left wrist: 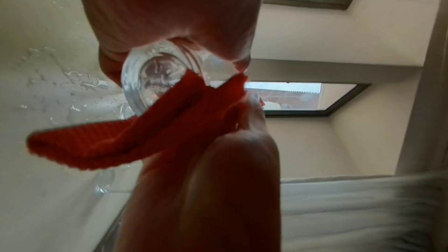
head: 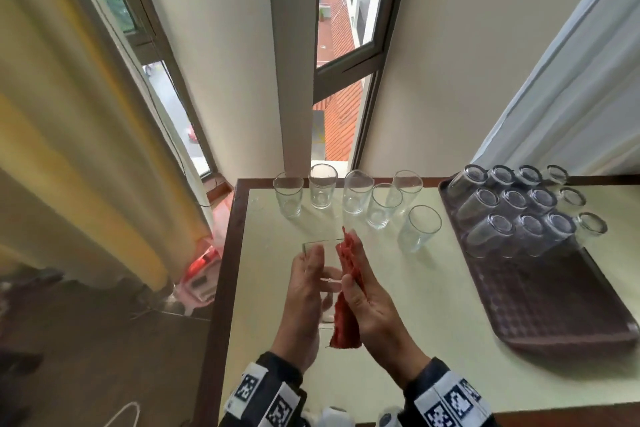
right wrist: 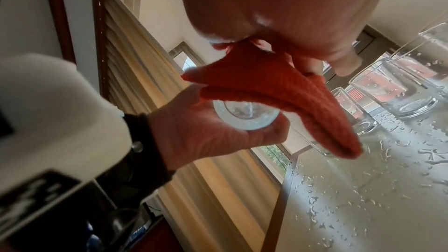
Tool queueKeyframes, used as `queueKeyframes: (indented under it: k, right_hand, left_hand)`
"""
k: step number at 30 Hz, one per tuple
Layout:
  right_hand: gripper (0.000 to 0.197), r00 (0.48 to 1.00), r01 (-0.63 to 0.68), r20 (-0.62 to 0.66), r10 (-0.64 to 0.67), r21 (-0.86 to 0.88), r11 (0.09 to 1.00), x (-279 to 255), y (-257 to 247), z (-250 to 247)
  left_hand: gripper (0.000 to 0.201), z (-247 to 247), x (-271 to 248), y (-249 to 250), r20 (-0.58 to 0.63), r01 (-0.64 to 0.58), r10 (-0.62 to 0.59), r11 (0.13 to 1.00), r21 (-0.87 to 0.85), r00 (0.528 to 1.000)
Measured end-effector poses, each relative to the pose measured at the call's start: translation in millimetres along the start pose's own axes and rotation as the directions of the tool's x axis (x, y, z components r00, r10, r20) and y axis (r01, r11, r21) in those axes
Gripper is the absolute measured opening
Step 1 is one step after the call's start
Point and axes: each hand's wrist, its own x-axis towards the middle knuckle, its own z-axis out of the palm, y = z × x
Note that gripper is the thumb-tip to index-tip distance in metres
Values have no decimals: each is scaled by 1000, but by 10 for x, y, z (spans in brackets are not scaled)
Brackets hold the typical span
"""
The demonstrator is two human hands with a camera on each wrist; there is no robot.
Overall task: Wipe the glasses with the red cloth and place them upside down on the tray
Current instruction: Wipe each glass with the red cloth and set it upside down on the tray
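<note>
Wiping is the step in hand, low in the centre of the head view. The left hand (head: pixel 306 291) curls its fingers and thumb round a clear, straight-sided drinking glass (head: pixel 325 263), held tilted above the pale, cream-topped table (head: pixel 433 305), its mouth pointing away towards the window. The right hand (head: pixel 369 302) pinches a folded red knitted cloth (head: pixel 348 274) and lays it along the glass's right wall; a loose tail of cloth hangs below the hand.

To do this well, I judge the left hand should turn the glass slowly while the right keeps the cloth pressed flat, so the whole wall is covered, not one strip. The left wrist view shows the thick base (left wrist: pixel 150 81) with droplets on it, so the base wants a pass as well, and a fold of cloth pushed inside would dry the interior. Wet glass slips, so the hold should stay firm.

Six more clear glasses (head: pixel 353 199) stand upright at the far edge of the table, centre of the frame, and water drops (right wrist: pixel 387 170) lie on the tabletop. At the right, the brown textured rectangular tray (head: pixel 561 305) holds a block of upturned glasses (head: pixel 519 208) at its far end; its near part is bare.
</note>
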Motion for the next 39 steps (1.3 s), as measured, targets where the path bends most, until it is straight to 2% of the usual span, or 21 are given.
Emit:
queueKeyframes:
  k: [4, 5, 8, 10, 13, 15, 17, 20, 23, 26, 29, 32, 34, 37, 39]
  right_hand:
    - [90, 1000, -17, 21, 17, -8, 1000, -123, -74, 113]
    - [86, 999, -29, 15, 29, 10, 1000, -141, -68, 116]
    - [58, 999, -29, 28, 28, 18, 999, -185, -97, 96]
    - [61, 998, -8, 56, 7, 25, 1000, -214, -109, 55]
    - [73, 998, -11, 66, -2, 190, 982, -239, -169, -17]
    - [65, 999, -10, 34, -2, 342, 940, -219, -227, -53]
    - [50, 996, -59, -27, 82, 480, 875, -185, -296, -101]
    - [56, 971, -146, -72, 230, 582, 800, -151, -348, -212]
    - [55, 966, -152, -94, 239, 544, 825, -107, -351, -332]
    - [42, 991, -98, -53, 126, 362, 927, -125, -263, -422]
    - [64, 998, -41, 45, 33, 180, 983, -213, -179, -467]
    - [81, 996, 21, 85, -26, 52, 998, -237, -120, -548]
    - [82, 994, 56, 85, -61, 63, 996, -202, -124, -613]
    - [54, 996, 73, 32, -81, 204, 976, -119, -262, -670]
    - [46, 996, 87, -14, -86, 257, 962, -57, -325, -701]
  left_hand:
    - [44, -58, -147, 42, -13, 51, -52, 998, -38, 999]
    - [46, -67, -170, 45, -17, 62, -62, 997, -50, 998]
    - [57, -71, -211, 46, -9, 69, -69, 995, -69, 998]
    - [62, -52, -217, 49, 5, 54, -54, 996, -73, 999]
    - [66, 28, -208, 68, -1, 21, -21, 997, -70, 1000]
    - [62, 112, -201, 89, 5, -13, 13, 999, -49, 1000]
    - [58, 211, -219, 111, 29, -51, 52, 998, -24, 998]
    - [55, 405, -268, 107, 61, -113, 113, 994, -1, 992]
    - [59, 557, -273, 91, 58, -124, 123, 992, 7, 991]
    - [59, 625, -228, 70, -12, -74, 74, 997, 7, 997]
    - [53, 651, -165, 102, -90, -30, 28, 999, -21, 996]
    - [45, 686, -126, 130, -111, -53, 49, 998, -33, 993]
    - [44, 732, -135, 119, -97, -52, 46, 997, -55, 994]
    - [43, 817, -177, 63, -53, -67, 65, 997, -38, 996]
    - [48, 876, -211, 51, -32, -82, 81, 996, -30, 996]
